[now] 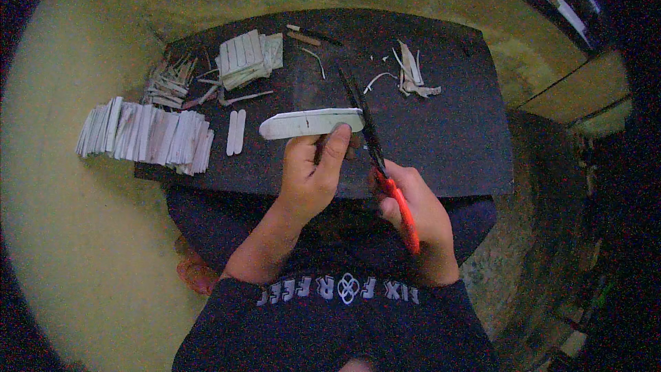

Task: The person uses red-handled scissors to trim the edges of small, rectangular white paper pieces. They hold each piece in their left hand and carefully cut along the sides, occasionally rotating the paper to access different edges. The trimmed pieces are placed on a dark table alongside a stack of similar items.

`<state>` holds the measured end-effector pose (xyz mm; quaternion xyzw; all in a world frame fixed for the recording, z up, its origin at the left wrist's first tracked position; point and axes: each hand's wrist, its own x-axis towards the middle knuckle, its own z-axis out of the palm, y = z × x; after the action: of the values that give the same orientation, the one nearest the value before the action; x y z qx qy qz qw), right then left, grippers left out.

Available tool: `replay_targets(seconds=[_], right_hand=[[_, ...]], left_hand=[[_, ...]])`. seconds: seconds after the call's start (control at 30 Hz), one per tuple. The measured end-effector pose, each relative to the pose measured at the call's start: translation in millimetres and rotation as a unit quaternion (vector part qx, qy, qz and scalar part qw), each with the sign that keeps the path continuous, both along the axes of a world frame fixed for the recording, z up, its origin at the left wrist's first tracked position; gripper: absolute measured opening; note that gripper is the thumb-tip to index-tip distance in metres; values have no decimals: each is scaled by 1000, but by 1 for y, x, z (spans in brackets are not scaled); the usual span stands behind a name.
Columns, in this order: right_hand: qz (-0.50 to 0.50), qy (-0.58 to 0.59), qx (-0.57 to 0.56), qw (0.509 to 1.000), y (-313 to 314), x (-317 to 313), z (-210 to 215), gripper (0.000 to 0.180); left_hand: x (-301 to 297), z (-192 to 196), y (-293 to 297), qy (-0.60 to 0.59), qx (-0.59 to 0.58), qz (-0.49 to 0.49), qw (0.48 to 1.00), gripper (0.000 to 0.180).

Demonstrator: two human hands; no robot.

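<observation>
In my left hand (pixel 313 172) a pale flat strip (pixel 296 124) with a rounded left end is pinched between thumb and fingers. A short dark mark crosses its middle. My right hand (pixel 416 210) grips scissors (pixel 401 210) with orange-red handles and long dark blades. The blades point up and away, crossing the strip's right end. Whether they touch it I cannot tell. To the left of my left hand, two narrow round-ended sticks (pixel 236 132) lie side by side on the dark table (pixel 441 145).
A long row of pale strips (pixel 144 134) runs along the table's left edge. Behind it are loose thin scraps (pixel 169 79) and a stack of pale pieces (pixel 244 58). A dark pen (pixel 317 34) lies at the back. More curled offcuts (pixel 411 72) sit at back right.
</observation>
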<state>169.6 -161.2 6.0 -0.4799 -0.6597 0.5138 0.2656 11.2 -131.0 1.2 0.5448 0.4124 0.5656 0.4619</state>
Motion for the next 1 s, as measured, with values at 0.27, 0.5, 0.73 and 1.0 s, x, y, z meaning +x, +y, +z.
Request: replay_targets(seconds=[0.27, 0.5, 0.73, 1.0], right_hand=[[15, -50, 18, 998, -1, 4, -5, 60], [9, 2, -10, 1000, -2, 3, -2, 67], [-10, 16, 13, 1000, -5, 2, 1, 53], [43, -39, -49, 997, 0, 6, 4, 50]], left_hand=[[-5, -3, 3, 100, 75, -1, 992, 14], [-13, 10, 2, 148, 50, -23, 987, 13], [-19, 14, 5, 173, 77, -31, 981, 14], [-33, 6, 12, 191, 53, -87, 976, 14]])
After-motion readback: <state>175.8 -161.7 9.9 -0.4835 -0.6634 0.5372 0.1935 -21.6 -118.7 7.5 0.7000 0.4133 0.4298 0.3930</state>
